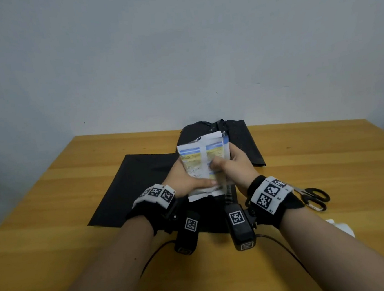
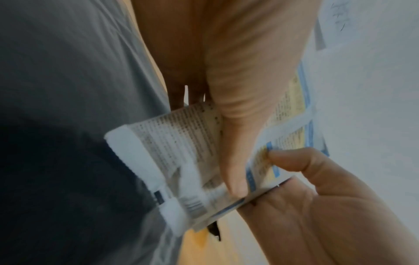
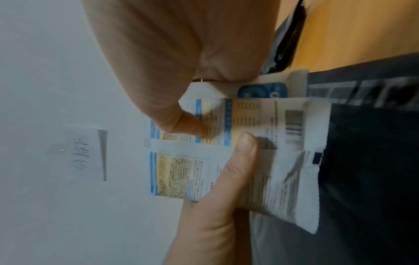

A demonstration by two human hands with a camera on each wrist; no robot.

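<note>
A stack of white packets [image 1: 199, 155] printed in blue and yellow is held upright between both hands, above a black plastic bag [image 1: 213, 216] lying on the wooden table [image 1: 79, 250]. My left hand [image 1: 187, 181] grips the stack from the left, its thumb across the printed face. My right hand [image 1: 234, 164] grips it from the right, thumb pressed on the front packet. The left wrist view shows the packets [image 2: 179, 143] fanned slightly under the left thumb. In the right wrist view both thumbs pinch the packets [image 3: 278, 161].
A flat black bag [image 1: 133, 183] lies to the left of the hands, and another black bag [image 1: 246, 140] lies behind them near the wall. Black-handled scissors [image 1: 313, 195] rest on the table by my right wrist. A white scrap [image 1: 342, 227] sits at the right.
</note>
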